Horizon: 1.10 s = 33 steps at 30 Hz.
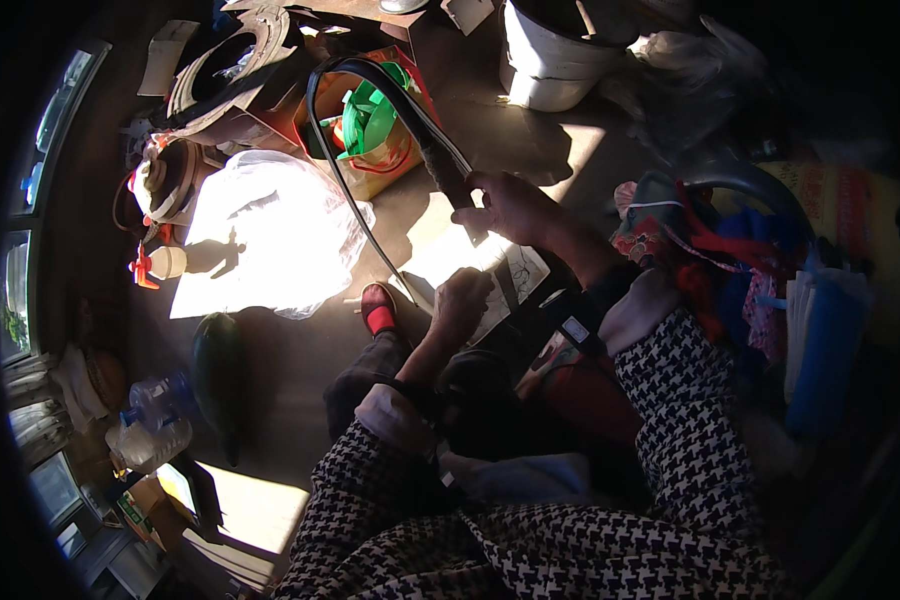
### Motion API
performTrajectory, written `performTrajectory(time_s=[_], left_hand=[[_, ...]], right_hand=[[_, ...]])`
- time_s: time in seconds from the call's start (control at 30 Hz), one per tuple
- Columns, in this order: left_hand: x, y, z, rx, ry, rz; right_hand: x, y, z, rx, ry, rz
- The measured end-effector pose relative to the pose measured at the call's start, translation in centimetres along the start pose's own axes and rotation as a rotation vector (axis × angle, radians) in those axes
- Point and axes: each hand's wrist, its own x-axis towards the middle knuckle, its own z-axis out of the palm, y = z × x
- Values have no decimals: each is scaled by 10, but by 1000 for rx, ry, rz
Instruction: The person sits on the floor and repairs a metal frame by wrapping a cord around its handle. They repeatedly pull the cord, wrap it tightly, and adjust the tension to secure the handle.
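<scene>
A long black strip (420, 125), glossy along its edges, rises from my right hand (518, 212) and bends over in a tall loop. Its thinner side comes down on the left, close to my left hand (462, 305). The fingers of my right hand are wrapped round the thick part of the strip. Lower and nearer to me, my left hand is closed in a fist; whatever it pinches is hidden. Beneath the hands lies a pale sheet with dark lines (525, 268), partly covered. A red shoe (378, 308) shows beside my left wrist.
White plastic sheeting (270, 235) lies sunlit on the floor at left, near a red-topped spray bottle (160, 263). Ahead stand a paper bag (375, 175) holding green cloth and a white bucket (550, 60). A dark green gourd (218, 370) is at left, colourful cloths (710, 240) at right.
</scene>
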Motion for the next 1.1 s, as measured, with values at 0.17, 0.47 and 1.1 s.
performTrajectory(time_s=[0.17, 0.47, 1.1], left_hand=[[0, -11, 13, -179, 115, -235], [40, -23, 19, -78, 45, -39], [-46, 222, -177, 577, 118, 441]], right_hand=[[11, 2, 0, -34, -71, 21], [6, -16, -5, 36, -7, -15], [-52, -189, -154, -111, -83, -719]])
